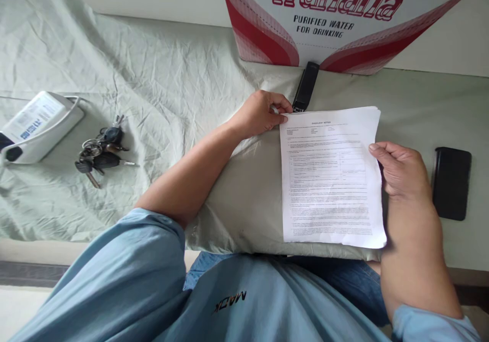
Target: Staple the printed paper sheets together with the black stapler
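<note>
A stack of printed paper sheets (330, 179), headed "Overleaf Notes", is held over the cloth in front of me. My left hand (260, 112) pinches its top left corner, thumb on the near side, with the fingertips close by the stapler. On the right edge, my right hand (403, 171) is closed with its thumb on top and its fingers hidden beneath. A black stapler (306, 83) lies just beyond the top edge of the sheets, its near end right at the paper. Whether the sheets touch it I cannot tell.
A white and red Wahaha water carton (324, 41) stands behind the stapler. To the right lies a black phone (452, 183). A bunch of keys (103, 151) and a white box-shaped device with a cord (42, 125) rest on the wrinkled pale green cloth (171, 77) at left.
</note>
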Tool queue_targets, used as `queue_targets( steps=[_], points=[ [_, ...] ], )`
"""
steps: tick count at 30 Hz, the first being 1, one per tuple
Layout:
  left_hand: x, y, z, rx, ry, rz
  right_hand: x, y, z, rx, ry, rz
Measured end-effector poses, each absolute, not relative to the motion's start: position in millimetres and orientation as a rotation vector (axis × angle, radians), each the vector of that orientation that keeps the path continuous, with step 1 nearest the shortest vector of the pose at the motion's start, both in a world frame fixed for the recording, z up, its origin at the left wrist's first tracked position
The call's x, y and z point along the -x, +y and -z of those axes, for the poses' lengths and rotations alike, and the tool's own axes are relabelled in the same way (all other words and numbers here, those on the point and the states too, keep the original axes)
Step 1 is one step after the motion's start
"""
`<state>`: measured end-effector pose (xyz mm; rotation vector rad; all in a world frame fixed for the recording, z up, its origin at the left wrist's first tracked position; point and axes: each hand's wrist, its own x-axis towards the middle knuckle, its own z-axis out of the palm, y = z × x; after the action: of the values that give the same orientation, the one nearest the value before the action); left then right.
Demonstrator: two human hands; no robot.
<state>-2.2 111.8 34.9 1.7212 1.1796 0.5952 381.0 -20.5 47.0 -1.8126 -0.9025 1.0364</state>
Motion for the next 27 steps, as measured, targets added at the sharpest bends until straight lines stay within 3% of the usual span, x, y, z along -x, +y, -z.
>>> queue_targets(
  steps=[27],
  points=[
    [-8,105,-26,-2.067,1.204,-0.676,-376,-20,-47,1.806,-0.929,-1.009]
  ],
)
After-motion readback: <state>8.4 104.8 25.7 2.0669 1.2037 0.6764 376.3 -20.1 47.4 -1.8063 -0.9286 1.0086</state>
